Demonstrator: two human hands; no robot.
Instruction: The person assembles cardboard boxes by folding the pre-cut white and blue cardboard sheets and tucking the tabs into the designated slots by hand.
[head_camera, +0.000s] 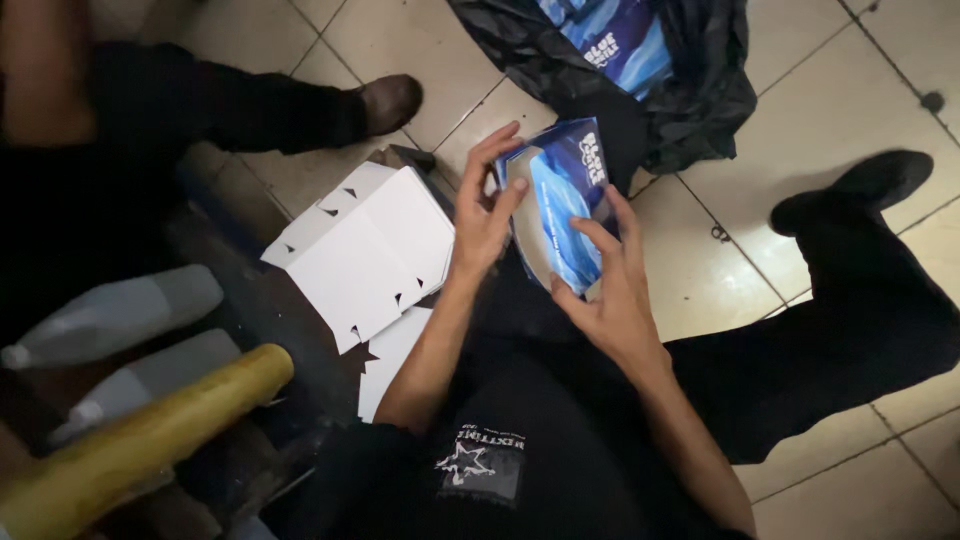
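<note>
Midway, folding the blue printed carton (562, 205) into shape above the lap, left hand (487, 215) pinching its far-left flap, right hand (615, 290) gripping the near-right edge; next, probably, tucking flaps squarely, near the white flat box blanks (365, 250).

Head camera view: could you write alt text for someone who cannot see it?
Two bare hands, left hand and right hand, hold a blue carton above a tiled floor. Flat white cardboard blanks lie left; a black bag lies ahead.
</note>
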